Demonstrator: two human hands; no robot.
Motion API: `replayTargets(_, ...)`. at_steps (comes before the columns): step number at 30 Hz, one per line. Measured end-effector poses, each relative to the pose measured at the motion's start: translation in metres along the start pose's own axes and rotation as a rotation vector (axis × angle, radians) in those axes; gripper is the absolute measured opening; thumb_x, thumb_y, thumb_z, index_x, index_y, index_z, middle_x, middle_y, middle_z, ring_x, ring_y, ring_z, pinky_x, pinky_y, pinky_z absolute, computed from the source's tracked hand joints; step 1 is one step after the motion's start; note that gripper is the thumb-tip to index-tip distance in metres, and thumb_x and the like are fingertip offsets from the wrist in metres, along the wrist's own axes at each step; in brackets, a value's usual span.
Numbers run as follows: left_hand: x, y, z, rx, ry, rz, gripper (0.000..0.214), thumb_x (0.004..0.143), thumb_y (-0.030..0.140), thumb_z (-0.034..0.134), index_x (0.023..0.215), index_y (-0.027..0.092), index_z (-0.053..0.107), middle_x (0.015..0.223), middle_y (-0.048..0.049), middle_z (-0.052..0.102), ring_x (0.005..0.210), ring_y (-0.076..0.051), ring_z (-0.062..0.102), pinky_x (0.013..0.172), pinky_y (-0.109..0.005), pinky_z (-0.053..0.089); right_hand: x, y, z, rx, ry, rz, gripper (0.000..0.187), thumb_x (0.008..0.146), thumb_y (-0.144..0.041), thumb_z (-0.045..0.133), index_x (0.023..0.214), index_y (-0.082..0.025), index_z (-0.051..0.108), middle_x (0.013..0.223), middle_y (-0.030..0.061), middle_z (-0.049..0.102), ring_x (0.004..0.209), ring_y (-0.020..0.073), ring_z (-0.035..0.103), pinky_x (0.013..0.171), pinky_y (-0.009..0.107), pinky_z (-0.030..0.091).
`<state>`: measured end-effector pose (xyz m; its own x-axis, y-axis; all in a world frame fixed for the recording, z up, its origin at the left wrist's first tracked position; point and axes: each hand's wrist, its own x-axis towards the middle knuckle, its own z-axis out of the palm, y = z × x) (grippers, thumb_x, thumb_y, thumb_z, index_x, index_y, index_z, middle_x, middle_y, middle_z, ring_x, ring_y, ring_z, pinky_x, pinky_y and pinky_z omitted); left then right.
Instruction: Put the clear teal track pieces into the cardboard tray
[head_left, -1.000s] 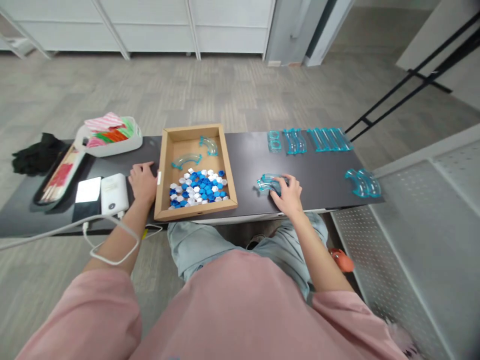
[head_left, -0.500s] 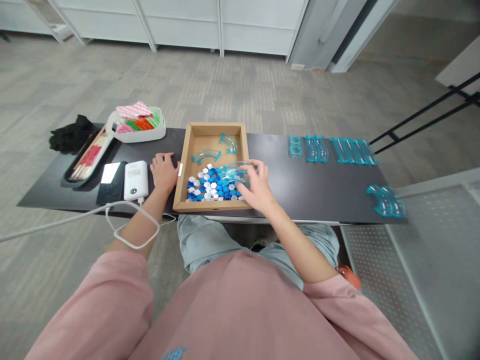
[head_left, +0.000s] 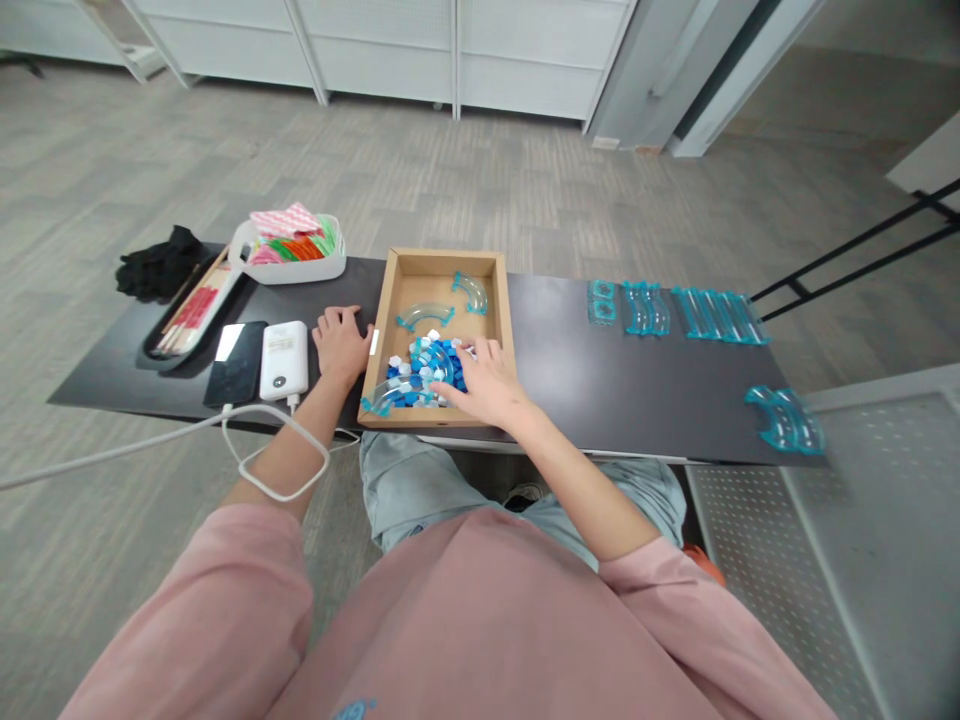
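An open cardboard box [head_left: 504, 330] sits on the black table [head_left: 600, 390] in front of me. It holds several blue and white hexagon tiles [head_left: 420, 358] and two curved clear-blue track pieces [head_left: 424, 316] at its back. My right hand [head_left: 484, 385] reaches into the box over the tiles, fingers closed on the end of a third curved clear-blue track piece [head_left: 394, 393], which lies across the front left corner. My left hand [head_left: 341, 342] lies flat on the table, fingers spread, against the box's left side.
Left of my hand lie a white power bank [head_left: 283, 360] with its cable, a phone [head_left: 234, 352], a black tray of sticks [head_left: 187, 318], a white basket of coloured packets [head_left: 294, 250] and black cloth [head_left: 154, 265]. More blue track pieces [head_left: 679, 310] line the far right; a curved pair [head_left: 785, 420] lies near the right end.
My right hand picked up a curved track piece from the table right of the box and carried it left into the box, lowering it onto the tiles. The left hand stayed put.
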<state>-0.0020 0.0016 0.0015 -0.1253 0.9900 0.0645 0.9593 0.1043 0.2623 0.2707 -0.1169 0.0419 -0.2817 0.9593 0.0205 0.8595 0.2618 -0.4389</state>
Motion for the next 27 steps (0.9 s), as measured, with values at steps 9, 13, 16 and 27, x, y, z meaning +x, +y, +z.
replayTargets(9, -0.001, 0.003, -0.003, 0.001, -0.012, -0.002, 0.066, 0.109, 0.039, 0.048, 0.167, 0.011, 0.065, 0.168, -0.0317, 0.058, 0.154, -0.049, 0.055, 0.130, -0.061, 0.043, 0.009, 0.000, 0.003, -0.023, -0.126, -0.100, 0.044, 0.122, -0.042, 0.068, 0.164, -0.032, 0.076, 0.162, 0.0149, 0.069, 0.151, 0.0354, 0.065, 0.128, 0.053, 0.049)
replayTargets(13, -0.003, 0.004, -0.004, -0.005, -0.007, 0.001, 0.064, 0.109, 0.037, 0.048, 0.166, 0.012, 0.066, 0.168, -0.0312, 0.059, 0.152, -0.049, 0.055, 0.129, -0.062, 0.044, 0.015, 0.001, 0.004, -0.004, -0.178, -0.074, 0.036, 0.121, -0.034, 0.068, 0.152, -0.021, 0.081, 0.150, 0.0159, 0.078, 0.146, 0.0342, 0.069, 0.122, 0.050, 0.049)
replayTargets(16, -0.003, 0.003, -0.004, 0.012, -0.007, -0.003, 0.065, 0.110, 0.039, 0.047, 0.166, 0.013, 0.065, 0.168, -0.0311, 0.059, 0.152, -0.049, 0.056, 0.129, -0.061, 0.044, 0.014, 0.005, 0.001, -0.040, -0.122, -0.047, 0.038, 0.120, -0.033, 0.067, 0.152, -0.017, 0.080, 0.152, 0.0186, 0.077, 0.144, 0.0356, 0.069, 0.120, 0.051, 0.049)
replayTargets(27, -0.001, 0.003, -0.004, 0.009, -0.023, -0.009, 0.065, 0.111, 0.038, 0.048, 0.168, 0.013, 0.064, 0.169, -0.0311, 0.058, 0.155, -0.049, 0.054, 0.132, -0.061, 0.043, 0.004, 0.024, -0.004, -0.233, 0.087, 0.065, 0.075, 0.106, -0.081, 0.075, 0.136, -0.012, 0.082, 0.136, 0.0262, 0.077, 0.134, 0.0452, 0.065, 0.122, 0.063, 0.046)
